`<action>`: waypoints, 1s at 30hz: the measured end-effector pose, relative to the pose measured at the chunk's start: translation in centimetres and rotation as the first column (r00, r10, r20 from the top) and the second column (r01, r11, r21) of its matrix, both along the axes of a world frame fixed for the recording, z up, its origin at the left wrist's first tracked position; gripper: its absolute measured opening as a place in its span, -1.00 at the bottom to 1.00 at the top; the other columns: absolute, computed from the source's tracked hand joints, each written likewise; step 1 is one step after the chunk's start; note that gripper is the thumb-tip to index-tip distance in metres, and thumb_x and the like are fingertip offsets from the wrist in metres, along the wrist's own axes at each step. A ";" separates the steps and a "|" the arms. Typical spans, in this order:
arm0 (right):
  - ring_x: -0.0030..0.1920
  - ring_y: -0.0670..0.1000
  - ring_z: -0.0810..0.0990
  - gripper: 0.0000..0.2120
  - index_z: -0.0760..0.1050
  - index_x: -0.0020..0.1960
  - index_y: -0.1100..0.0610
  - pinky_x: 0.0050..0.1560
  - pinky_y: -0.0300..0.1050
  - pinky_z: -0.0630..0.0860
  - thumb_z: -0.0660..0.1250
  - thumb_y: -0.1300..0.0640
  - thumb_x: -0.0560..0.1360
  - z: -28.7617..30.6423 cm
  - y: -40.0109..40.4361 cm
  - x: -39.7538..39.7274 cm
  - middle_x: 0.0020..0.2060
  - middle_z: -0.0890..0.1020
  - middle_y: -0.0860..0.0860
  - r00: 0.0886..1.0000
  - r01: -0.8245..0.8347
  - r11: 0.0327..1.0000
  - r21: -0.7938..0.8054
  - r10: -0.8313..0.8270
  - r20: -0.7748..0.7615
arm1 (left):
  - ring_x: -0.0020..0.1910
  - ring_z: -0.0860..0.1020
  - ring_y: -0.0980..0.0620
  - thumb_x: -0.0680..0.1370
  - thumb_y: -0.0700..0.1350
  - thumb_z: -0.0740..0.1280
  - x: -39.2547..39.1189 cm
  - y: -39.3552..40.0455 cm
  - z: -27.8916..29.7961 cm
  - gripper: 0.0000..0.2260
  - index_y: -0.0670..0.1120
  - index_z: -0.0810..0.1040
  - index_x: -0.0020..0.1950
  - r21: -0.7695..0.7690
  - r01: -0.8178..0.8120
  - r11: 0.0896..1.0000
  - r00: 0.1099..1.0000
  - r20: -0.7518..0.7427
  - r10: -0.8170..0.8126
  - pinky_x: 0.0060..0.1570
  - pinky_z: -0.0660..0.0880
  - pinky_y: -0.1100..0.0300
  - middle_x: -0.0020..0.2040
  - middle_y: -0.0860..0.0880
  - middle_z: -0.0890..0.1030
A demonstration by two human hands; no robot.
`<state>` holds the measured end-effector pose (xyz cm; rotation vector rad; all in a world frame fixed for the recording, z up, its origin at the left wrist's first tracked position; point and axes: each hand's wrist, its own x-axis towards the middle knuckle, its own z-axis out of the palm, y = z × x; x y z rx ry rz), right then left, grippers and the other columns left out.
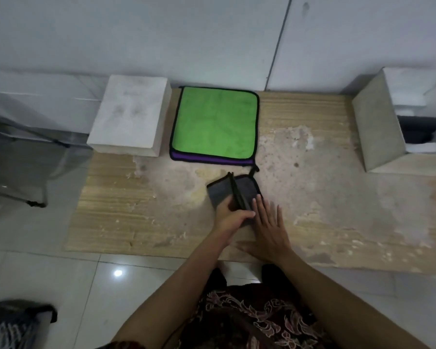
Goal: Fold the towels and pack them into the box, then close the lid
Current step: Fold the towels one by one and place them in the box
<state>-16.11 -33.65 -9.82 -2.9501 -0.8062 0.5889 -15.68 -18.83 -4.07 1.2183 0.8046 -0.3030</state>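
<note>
Towels, mid-fold. Your grey towel (233,192) lies on the worn mat (337,197) directly in front of you, already doubled into a small packet with its black-trimmed edges standing up along the middle. Your left hand (233,217) grips the near edge of that packet, fingers curled round the cloth. Your right hand (268,227) lies flat just beside it, fingers straight and slightly spread, their tips (258,201) touching the packet's right half and pressing it down; the palm rests on the mat, nearer to you than the towel.

Beyond the grey towel, and apart from it by a strip of bare mat, a green towel (214,124) lies spread flat with a purple towel (209,159) showing under its near edge. Neither appears folded.

A white box (129,114) stands just beside the left edge of the green towel, with its lid on. A second box (378,122) stands at the far right of the mat, tilted open toward the right; dark items inside it cannot be identified.

Judged progress: early. One towel is nearly folded; two remain unfolded, and no towel can be seen packed. Folding, packing and closing the lid are all still ahead.
</note>
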 end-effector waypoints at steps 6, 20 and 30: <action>0.60 0.27 -0.01 0.20 0.00 0.59 0.34 0.53 0.34 0.02 0.11 -0.58 0.35 -0.3 -3.8 -0.1 0.60 0.02 0.27 0.989 0.114 0.992 0.055 -0.119 0.087 | 0.09 0.61 -0.01 0.25 0.13 0.57 1.7 -2.9 -2.2 -0.11 -0.04 0.31 0.52 0.193 0.178 0.965 0.979 -0.134 -0.154 0.19 0.56 -0.01 0.12 0.01 0.61; 0.62 0.12 0.00 -0.04 0.00 0.62 0.23 0.55 0.16 0.11 0.12 -0.43 0.52 -3.2 2.8 -0.6 0.61 0.06 0.14 0.997 -0.074 0.961 0.268 0.061 0.054 | 0.59 0.01 -0.07 0.44 -0.03 0.07 1.5 10.9 -5.6 -0.38 0.17 0.25 0.53 0.881 0.472 0.024 0.448 -0.217 -0.867 0.47 0.05 -0.11 0.61 -0.04 0.08; 0.43 0.11 0.44 -0.65 0.56 0.22 0.20 0.49 0.10 0.29 0.32 0.02 0.52 -4.1 5.7 -3.7 0.28 0.58 0.11 0.915 0.265 0.776 0.572 -0.390 0.106 | 0.10 0.44 -0.02 0.32 -0.21 0.36 7.1 14.7 -4.0 -0.51 0.17 0.62 0.19 0.908 0.415 -0.064 0.314 -0.209 -0.926 -0.01 0.26 0.16 0.02 0.04 0.53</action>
